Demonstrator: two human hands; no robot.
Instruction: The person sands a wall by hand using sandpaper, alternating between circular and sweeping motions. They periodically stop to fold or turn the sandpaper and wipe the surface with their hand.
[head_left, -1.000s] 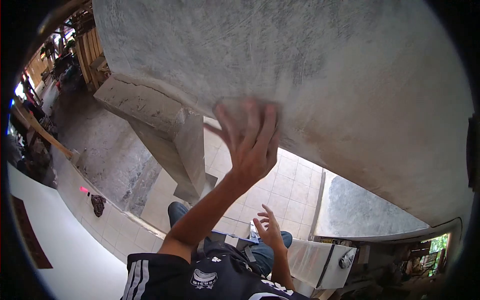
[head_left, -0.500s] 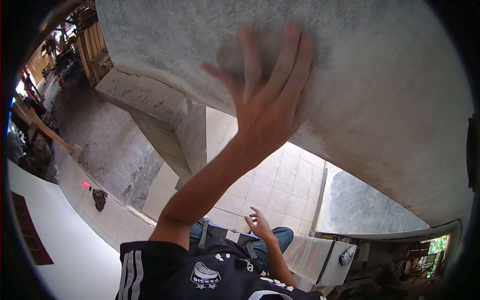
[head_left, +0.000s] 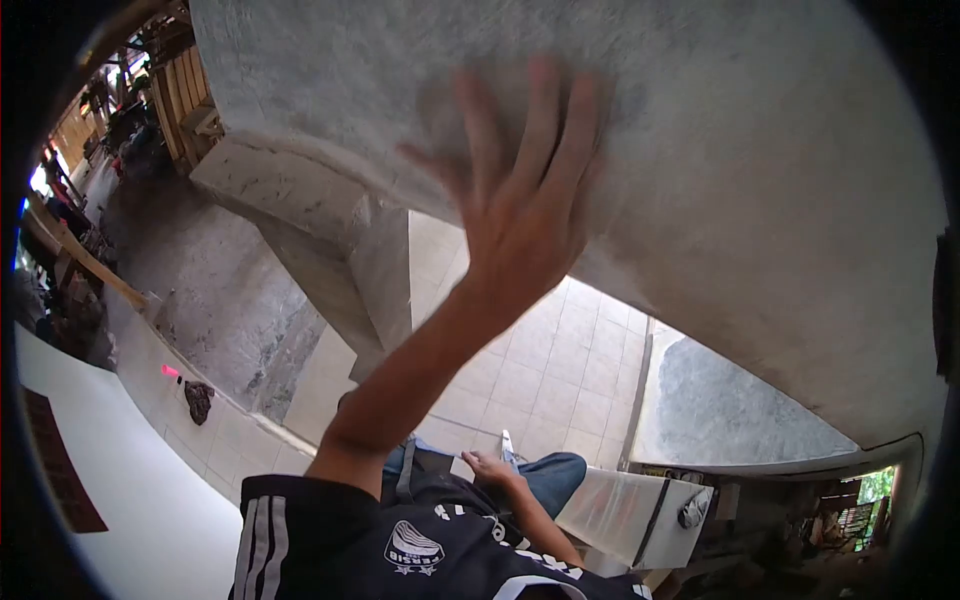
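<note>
My left hand (head_left: 525, 215) is raised against the grey cement surface (head_left: 740, 130), fingers spread over it. Under those fingers lies a blurred, flat grey-brown pad (head_left: 437, 110); its exact kind cannot be made out. Low by my lap, my right hand (head_left: 488, 468) is loosely open beside my jeans-covered knee (head_left: 555, 480), with no held thing visible. Just past it shows a narrow pale strip (head_left: 508, 446), which I cannot identify.
A cement ledge (head_left: 275, 185) juts out below the surface at left. Light floor tiles (head_left: 560, 350) show beneath. A dark crumpled item (head_left: 198, 402) and a pink object (head_left: 170, 371) lie on the left. A pale box-like panel (head_left: 610, 510) stands right of my knee.
My left hand has shifted slightly left and down across the cement, the grey-brown pad moving with it. My right hand has dropped down and left toward my lap.
</note>
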